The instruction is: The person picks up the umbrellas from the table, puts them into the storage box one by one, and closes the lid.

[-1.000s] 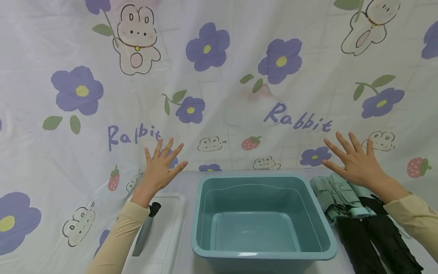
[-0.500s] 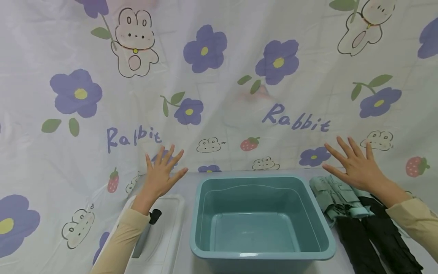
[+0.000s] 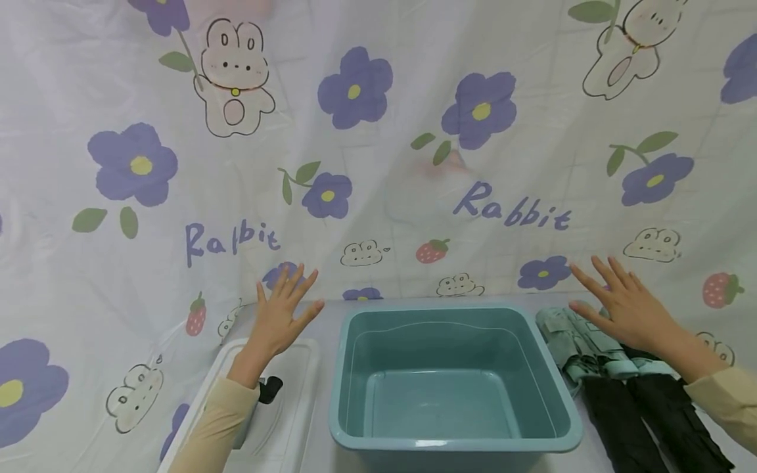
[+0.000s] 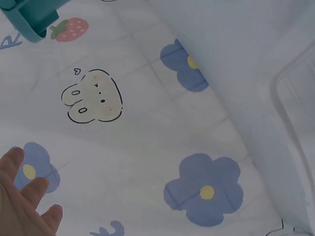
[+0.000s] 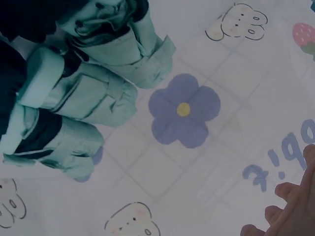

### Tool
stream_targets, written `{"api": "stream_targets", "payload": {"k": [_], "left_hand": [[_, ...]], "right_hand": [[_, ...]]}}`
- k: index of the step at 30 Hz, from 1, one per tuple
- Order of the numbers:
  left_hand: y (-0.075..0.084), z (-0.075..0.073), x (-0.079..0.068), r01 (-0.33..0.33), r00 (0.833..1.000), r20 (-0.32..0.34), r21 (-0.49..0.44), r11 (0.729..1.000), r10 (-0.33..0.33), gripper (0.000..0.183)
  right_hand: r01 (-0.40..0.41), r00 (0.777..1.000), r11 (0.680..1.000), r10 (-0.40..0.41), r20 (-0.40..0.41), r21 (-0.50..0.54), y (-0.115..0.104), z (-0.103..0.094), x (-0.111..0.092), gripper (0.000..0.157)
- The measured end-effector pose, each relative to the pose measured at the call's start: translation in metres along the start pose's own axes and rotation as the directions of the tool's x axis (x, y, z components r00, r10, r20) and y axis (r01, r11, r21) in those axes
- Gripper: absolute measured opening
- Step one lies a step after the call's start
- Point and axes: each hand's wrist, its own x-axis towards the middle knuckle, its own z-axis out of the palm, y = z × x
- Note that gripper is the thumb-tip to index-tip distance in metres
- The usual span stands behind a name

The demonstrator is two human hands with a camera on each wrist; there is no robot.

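My left hand [image 3: 278, 322], fingers spread, is held up above a white board-like tray [image 3: 292, 401] left of the basin. Its fingertips also show at the lower left of the left wrist view. On the tray lies a grey tool with a black end [image 3: 271, 389], partly hidden by my sleeve. The right hand [image 3: 633, 315] hovers palm forward over green rolled garments [image 3: 558, 332], its fingers extended and holding nothing. Between the hands stands a blue-green plastic basin [image 3: 437, 443] with nothing inside. In the right wrist view, fingers [image 5: 295, 201] appear at the lower right, away from the green rolls [image 5: 93, 98].
Black folded garments [image 3: 621, 420] lie in front of the green rolls, to the right of the basin. A white sheet [image 3: 396, 197] printed with flowers and rabbits hangs behind the table.
Both hands have sunk a little, and the right one has drifted slightly to the right. The basin, tray and garments stay where they were.
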Motion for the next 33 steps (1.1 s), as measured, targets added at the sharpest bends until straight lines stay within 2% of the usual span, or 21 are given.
{"api": "stream_targets", "payload": {"k": [8,16,25,33], "left_hand": [[0.008,0.008,-0.012,0.015,1.0,-0.007,-0.163,0.987,-0.017,0.057],[0.021,0.02,-0.023,0.018,1.0,-0.003,-0.275,0.961,-0.02,0.053],[0.03,0.039,-0.035,0.001,1.0,-0.017,-0.426,0.905,-0.009,0.051],[0.037,0.042,-0.038,-0.009,1.0,-0.015,-0.539,0.842,0.001,0.052]], "right_hand": [[-0.072,0.994,0.997,0.068,0.089,0.04,-0.007,0.006,-0.018,0.08],[-0.139,0.976,0.983,0.116,0.182,0.12,-0.012,0.01,-0.036,0.078],[-0.208,0.949,0.966,0.161,0.27,0.155,-0.014,0.02,-0.056,0.082],[-0.271,0.928,0.951,0.217,0.303,0.147,-0.017,0.03,-0.066,0.075]]}}
